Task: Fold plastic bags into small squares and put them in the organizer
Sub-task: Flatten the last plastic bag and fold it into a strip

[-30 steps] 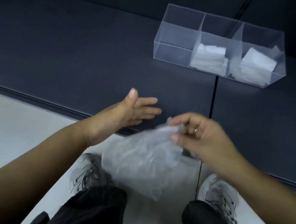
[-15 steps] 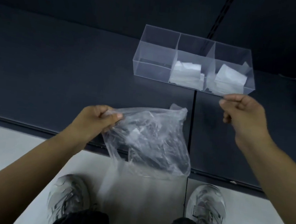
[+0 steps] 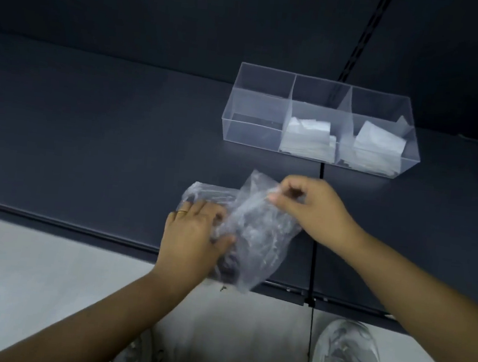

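Spreading the crumpled plastic bag [image 3: 256,235] on the bench [image 3: 90,137] near its front edge looks like the step in hand. The left hand [image 3: 194,235] clutches its left part and the right hand [image 3: 314,208] pinches its far edge. Next it likely needs flattening before folding. The organizer [image 3: 251,132] waits far right.

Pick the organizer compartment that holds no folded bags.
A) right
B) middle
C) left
C: the organizer's left compartment shows only clear walls, while white folded bags sit in the middle compartment and the right compartment.
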